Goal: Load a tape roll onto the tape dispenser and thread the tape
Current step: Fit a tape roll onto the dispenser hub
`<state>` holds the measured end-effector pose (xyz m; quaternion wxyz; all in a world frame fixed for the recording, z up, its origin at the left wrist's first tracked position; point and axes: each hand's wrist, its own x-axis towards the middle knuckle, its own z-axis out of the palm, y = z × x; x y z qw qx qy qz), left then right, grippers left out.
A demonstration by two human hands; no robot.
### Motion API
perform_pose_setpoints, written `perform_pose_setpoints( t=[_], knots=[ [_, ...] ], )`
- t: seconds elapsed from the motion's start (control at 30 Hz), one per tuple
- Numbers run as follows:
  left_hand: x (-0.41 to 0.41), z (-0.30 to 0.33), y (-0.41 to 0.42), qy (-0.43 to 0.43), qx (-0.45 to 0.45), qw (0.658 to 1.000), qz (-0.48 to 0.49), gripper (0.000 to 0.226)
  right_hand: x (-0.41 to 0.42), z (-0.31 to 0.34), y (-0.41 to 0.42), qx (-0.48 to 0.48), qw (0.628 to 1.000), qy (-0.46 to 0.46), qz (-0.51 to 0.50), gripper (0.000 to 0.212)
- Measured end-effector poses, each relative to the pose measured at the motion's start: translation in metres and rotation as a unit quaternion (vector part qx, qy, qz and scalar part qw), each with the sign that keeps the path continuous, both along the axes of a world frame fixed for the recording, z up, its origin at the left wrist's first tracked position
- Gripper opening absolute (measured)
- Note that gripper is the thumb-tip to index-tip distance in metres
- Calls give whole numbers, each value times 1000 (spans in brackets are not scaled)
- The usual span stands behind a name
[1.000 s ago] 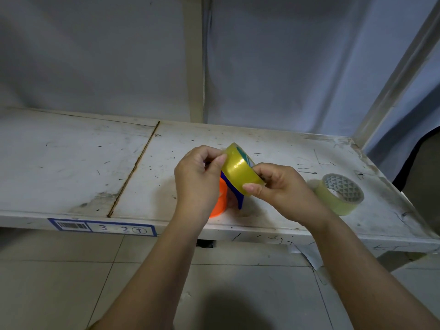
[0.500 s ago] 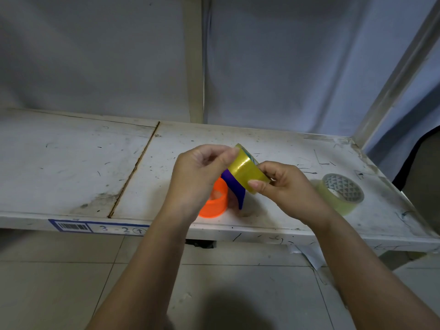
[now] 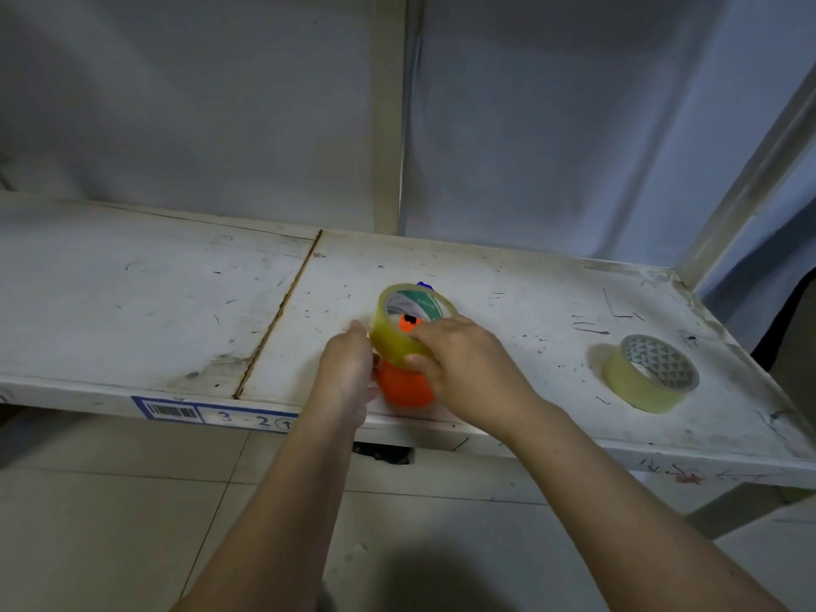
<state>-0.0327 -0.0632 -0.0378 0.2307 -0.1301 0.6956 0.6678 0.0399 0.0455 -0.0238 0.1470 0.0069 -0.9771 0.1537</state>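
A yellowish clear tape roll (image 3: 393,342) with a green-printed core sits tilted over the orange tape dispenser (image 3: 404,388) near the shelf's front edge. The orange hub shows through the roll's hole. A blue part of the dispenser (image 3: 425,285) peeks out behind the roll. My right hand (image 3: 463,364) grips the roll's near right side, thumb on its outer band. My left hand (image 3: 346,373) presses against the roll's left side and the dispenser. Most of the dispenser is hidden by the hands.
A second clear tape roll (image 3: 649,373) lies flat on the right of the worn white shelf (image 3: 176,302). A barcode label marked 3-2 (image 3: 212,413) is on the front edge. An upright post (image 3: 386,112) stands behind; tiled floor lies below.
Both hands lowered the roll from mid-air down onto the orange dispenser. The roll turned from edge-on to hole-up, and the head camera moved closer.
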Motion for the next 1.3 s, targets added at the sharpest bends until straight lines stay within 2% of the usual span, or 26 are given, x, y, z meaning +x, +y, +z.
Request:
perform_pose_setpoints(
  t=[0.1,0.2,0.33,0.43,0.57,0.7,0.9,0.97,1.03,1.13,1.2,1.3],
  knots=[
    [4,7,-4,-41,60,997,0,56,-6,3,-8,58,997,-52,-22,25],
    [5,10,-4,-49,89,995,-14,55,-11,8,-12,71,994,-74,-39,29],
    [7,10,-4,-55,92,993,-45,43,-11,15,-14,50,992,-107,-36,34],
    [9,14,-6,-55,81,993,-58,32,-11,21,-14,70,989,-126,-41,33],
    [9,12,-4,-49,70,995,-59,61,-7,25,-13,58,988,-138,-43,25],
    [10,10,0,-41,66,996,-44,55,-3,12,-14,12,991,-133,-17,36],
    [9,-2,4,-10,14,998,-55,62,1,-4,-10,9,992,-116,-54,31],
    [9,-3,3,8,-8,999,-52,57,4,-5,-11,13,994,-85,-65,40],
    [7,-5,2,26,-17,999,-45,53,3,-5,-10,23,995,-43,-84,62],
    [8,-5,1,40,-6,998,-42,58,-5,-9,-6,1,990,-106,-94,91],
    [10,-4,2,53,-4,998,-40,63,-8,-17,-3,12,982,-166,-92,93],
    [11,-8,3,65,-6,997,-46,63,-6,-34,-4,79,975,-182,-100,88]
  ],
)
